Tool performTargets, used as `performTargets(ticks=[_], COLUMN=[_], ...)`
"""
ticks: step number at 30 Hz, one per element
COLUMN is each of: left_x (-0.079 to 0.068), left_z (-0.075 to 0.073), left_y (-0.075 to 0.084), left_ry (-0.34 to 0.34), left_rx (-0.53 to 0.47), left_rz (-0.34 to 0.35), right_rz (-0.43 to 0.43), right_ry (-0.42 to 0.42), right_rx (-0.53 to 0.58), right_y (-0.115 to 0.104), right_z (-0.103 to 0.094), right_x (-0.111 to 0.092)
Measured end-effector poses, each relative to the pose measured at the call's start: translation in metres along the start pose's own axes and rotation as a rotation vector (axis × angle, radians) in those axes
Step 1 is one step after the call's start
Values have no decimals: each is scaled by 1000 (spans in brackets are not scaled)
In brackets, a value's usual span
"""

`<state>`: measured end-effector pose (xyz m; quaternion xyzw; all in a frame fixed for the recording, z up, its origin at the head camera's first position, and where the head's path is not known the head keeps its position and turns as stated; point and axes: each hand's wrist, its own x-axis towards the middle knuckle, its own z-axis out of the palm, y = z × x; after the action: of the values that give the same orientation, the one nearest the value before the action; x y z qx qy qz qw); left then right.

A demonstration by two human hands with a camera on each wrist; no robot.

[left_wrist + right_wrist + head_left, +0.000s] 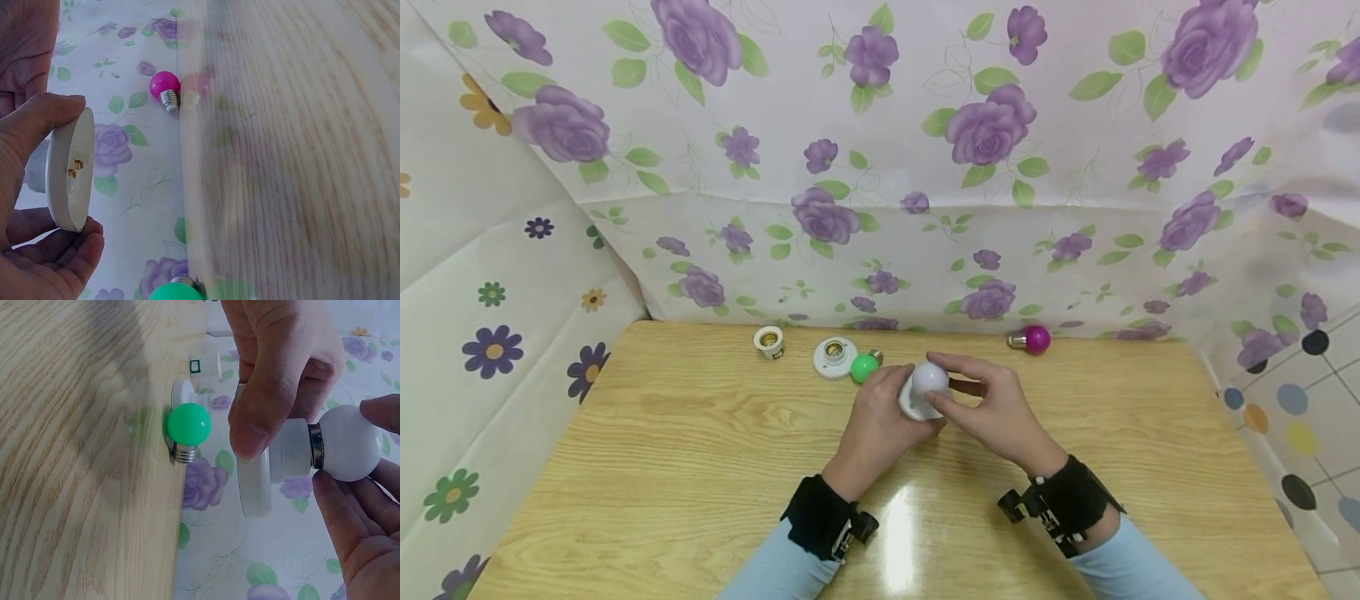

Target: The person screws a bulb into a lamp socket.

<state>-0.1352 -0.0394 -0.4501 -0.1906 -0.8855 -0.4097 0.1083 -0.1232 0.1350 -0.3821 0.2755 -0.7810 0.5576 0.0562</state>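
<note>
My left hand (883,408) grips a round white lamp socket (255,481) by its base, thumb on one side and fingers on the other. In the left wrist view the underside of the socket (80,181) shows two small brass screws. A white light bulb (350,442) sits in the socket's mouth, a dark metal band of it showing at the rim. The fingers and thumb of my right hand (1000,412) pinch the bulb's globe. Both hands hold the pair above the wooden table, close in front of a green bulb (864,367).
Along the back of the wooden table (700,467) lie a small white socket (768,342), a round-based white socket (824,363) beside the green bulb, and a magenta bulb (1037,340) to the right. A flowered sheet (850,275) hangs behind the table.
</note>
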Motion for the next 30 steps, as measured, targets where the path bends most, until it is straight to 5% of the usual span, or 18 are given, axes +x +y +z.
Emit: performTargets(ticks=[8,20,30], left_x=[-1,-3,-3], left_z=[0,1,-2], left_y=[1,2,3], left_ry=[-8,-7,-23], left_rx=[-8,-27,-43], left_rz=[-17,-17,-5], right_rz=[30,4,-8], right_ry=[62,136,169], right_rx=[26,25,-5], right_y=[1,34,7], right_z=[3,4,4], right_x=[-1,-3,-1])
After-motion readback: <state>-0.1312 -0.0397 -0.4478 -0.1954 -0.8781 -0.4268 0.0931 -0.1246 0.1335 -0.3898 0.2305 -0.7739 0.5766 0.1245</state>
